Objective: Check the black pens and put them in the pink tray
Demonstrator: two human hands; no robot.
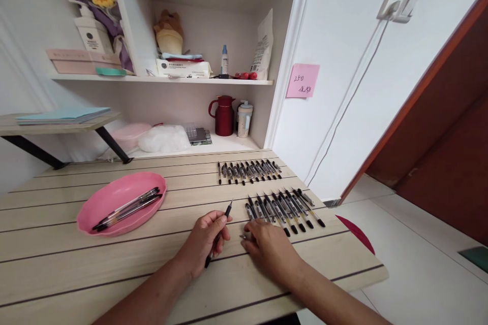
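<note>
My left hand (211,236) is closed around a black pen (229,208), which slants with its thin bare tip up and its dark end down near the tabletop. Just to the right, my right hand (265,244) is low over the table with its fingers curled together. A small silvery bit (243,236) shows by its fingertips; most of what they hold is hidden. Beyond that hand lies a front row of pens (287,208), with caps beside several of them. Farther back is a second row of pens (249,170), lying side by side.
A pink oval bowl (122,183) with several pens in it stands on the left of the slatted wooden table (152,279). A small raised shelf (76,124) is behind it. At the back, a dark red jug (224,117) and a cup (244,119) stand in the cabinet.
</note>
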